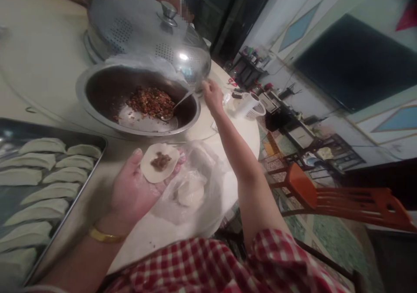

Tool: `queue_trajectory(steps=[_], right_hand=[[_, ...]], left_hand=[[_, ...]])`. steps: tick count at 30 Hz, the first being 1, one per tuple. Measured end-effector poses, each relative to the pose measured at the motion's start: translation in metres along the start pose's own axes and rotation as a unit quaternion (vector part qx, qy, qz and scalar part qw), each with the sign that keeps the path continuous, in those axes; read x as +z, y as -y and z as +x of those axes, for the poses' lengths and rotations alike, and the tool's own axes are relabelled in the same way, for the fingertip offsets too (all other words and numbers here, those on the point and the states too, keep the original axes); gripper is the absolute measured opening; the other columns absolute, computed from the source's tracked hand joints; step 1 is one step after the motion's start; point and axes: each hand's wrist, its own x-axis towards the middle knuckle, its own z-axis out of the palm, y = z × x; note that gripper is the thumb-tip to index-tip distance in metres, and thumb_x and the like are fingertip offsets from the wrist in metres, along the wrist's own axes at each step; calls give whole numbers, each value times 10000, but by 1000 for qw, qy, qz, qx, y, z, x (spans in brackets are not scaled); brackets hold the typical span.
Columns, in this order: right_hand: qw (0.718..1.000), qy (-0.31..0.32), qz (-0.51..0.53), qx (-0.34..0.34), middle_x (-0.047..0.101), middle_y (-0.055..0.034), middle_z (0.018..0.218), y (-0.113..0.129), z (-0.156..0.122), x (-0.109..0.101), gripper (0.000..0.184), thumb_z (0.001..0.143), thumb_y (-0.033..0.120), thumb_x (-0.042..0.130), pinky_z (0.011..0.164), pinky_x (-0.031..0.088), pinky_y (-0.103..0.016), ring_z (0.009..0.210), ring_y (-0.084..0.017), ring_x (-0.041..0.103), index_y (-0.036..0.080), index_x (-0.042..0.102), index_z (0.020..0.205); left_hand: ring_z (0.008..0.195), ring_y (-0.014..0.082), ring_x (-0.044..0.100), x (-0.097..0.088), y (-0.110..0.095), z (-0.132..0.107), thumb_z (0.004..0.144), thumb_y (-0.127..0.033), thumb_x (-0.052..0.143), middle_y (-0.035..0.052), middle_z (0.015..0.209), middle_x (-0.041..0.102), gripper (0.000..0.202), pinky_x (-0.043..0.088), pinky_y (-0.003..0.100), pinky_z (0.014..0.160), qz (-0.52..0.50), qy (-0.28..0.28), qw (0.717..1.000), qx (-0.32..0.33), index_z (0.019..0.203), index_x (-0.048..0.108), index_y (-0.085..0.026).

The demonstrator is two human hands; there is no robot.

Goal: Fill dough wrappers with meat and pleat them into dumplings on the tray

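My left hand [135, 189] lies palm up and cradles a round dumpling wrapper [159, 162] with a dab of brown filling in its middle. My right hand [211, 95] reaches out to the end of a metal spoon [176, 106], fingers pinched on its handle. The spoon's bowl rests in a large steel bowl [97, 91] that holds chopped reddish-brown filling [150, 102].
A metal tray [84, 184] at the left carries several folded dumplings. A clear plastic bag with spare wrappers [190, 191] lies beside my left hand. Behind the bowl stands a steel steamer with a domed lid [146, 32]. A white cup [247, 104] and an orange chair [325, 199] are at the right.
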Motion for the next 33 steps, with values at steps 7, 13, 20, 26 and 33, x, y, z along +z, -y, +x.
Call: queue_trajectory(steps=[7, 13, 20, 26, 33], right_hand=[[987, -42, 12, -152, 753, -32, 1124, 66, -123, -83, 229, 1026, 396, 515, 990, 543, -441, 1085, -203, 675, 268, 679, 1123], [982, -70, -75, -158, 769, -20, 1009, 90, -234, -150, 212, 974, 199, 554, 918, 556, -452, 1010, -213, 686, 306, 715, 1061], [970, -17, -241, 19, 740, -91, 1229, 21, -265, -200, 301, 1028, 351, 487, 1093, 474, -492, 1187, -256, 638, 254, 761, 1104], [948, 126, -282, 76, 515, -35, 1572, -11, -258, -180, 422, 1054, 505, 411, 1236, 321, -584, 1509, -300, 379, 307, 766, 1167], [948, 186, -240, 93, 473, -16, 1608, -32, -237, -158, 489, 1019, 603, 412, 1264, 192, -681, 1560, -355, 287, 299, 796, 1027]], left_hand=[[996, 366, 769, 2, 2, -2, 1039, -421, 291, 291, 1199, 725, 622, 676, 423, 679, -5, 12, 1000, 22, 1473, 482, -19], [1134, 362, 723, 2, 14, -11, 1028, -464, 362, 256, 1263, 713, 646, 654, 453, 840, 2, 66, 998, 21, 1492, 461, -26], [1234, 340, 671, 2, 45, -36, 1026, -406, 437, 164, 1375, 676, 649, 636, 459, 911, 11, 118, 991, -65, 1613, 283, -173], [1172, 343, 705, 7, 73, -46, 1047, -390, 347, 158, 1318, 711, 577, 665, 432, 833, 49, 120, 990, -57, 1585, 363, -180], [1154, 352, 716, 10, 83, -52, 1042, -377, 355, 201, 1301, 712, 556, 664, 476, 834, 60, 76, 995, -38, 1518, 452, -107]])
